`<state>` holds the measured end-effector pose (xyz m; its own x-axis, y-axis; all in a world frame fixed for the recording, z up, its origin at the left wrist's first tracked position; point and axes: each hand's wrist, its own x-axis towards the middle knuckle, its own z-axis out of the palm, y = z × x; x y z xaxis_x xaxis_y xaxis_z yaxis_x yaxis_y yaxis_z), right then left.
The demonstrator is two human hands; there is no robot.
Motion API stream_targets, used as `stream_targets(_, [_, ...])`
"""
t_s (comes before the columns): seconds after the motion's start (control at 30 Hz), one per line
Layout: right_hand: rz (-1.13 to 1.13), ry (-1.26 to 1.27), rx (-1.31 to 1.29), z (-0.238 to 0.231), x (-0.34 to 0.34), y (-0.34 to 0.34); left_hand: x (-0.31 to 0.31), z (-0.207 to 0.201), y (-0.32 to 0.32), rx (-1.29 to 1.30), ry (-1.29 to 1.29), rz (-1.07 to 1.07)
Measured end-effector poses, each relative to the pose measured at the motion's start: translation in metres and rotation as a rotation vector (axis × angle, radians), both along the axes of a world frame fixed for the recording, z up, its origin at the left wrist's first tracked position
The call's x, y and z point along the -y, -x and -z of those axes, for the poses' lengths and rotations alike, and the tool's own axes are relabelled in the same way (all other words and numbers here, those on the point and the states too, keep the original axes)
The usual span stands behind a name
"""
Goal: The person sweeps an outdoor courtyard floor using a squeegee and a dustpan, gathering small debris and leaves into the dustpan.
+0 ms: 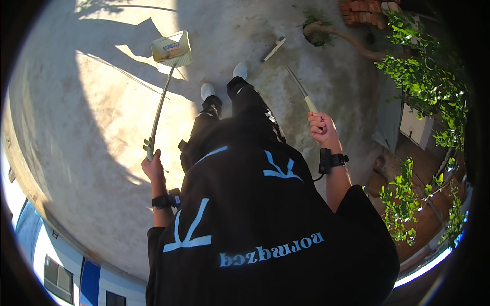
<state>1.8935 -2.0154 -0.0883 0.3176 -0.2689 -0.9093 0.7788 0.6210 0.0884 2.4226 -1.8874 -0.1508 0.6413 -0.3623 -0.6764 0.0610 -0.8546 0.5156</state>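
My left hand (153, 166) is closed on the upper end of a long-handled dustpan (182, 55). Its pale cream pan lies out ahead on the left, with a small printed label inside; a grey pole joins it to the grip. In my right hand (322, 127), the fingers wrap round the pale grip of a broom (298, 84). The broom's narrow white head with dark bristles rests near the ground beyond my right shoe, apart from the dustpan. Both wrists wear black strapped devices.
Concrete ground (127, 102) spreads around my feet, part sunlit, part shaded. A curved tree trunk (352, 46) rises from a hole at the right, with leafy branches (416, 71). Stacked red bricks (365, 13) lie at the far right. A white-and-blue building (66, 265) stands lower left.
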Motion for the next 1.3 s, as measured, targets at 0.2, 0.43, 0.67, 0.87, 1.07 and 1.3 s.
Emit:
stream_targets(0.2, [-0.011, -0.080, -0.044, -0.003, 0.026, -0.028, 0.003, 0.008, 0.001, -0.025, 0.039, 0.001])
stream_targets(0.43, [-0.216, 0.019, 0.067, 0.050, 0.070, -0.145, 0.006, 0.001, -0.015, 0.108, -0.009, 0.178])
stream_targets(0.67, [0.437, 0.174, 0.405, 0.062, 0.079, -0.150, -0.002, -0.004, -0.020, 0.196, -0.041, 0.270])
stream_targets(0.87, [0.318, 0.157, 0.325, 0.066, 0.088, -0.108, 0.015, -0.015, -0.016, 0.262, 0.051, 0.405])
stream_targets(1.07, [0.301, 0.118, 0.245, 0.019, 0.094, -0.074, 0.018, -0.014, -0.013, 0.266, 0.050, 0.426])
stream_targets(1.3, [-0.277, 0.138, -0.124, 0.008, 0.086, -0.036, 0.016, 0.004, -0.004, 0.273, 0.065, 0.417])
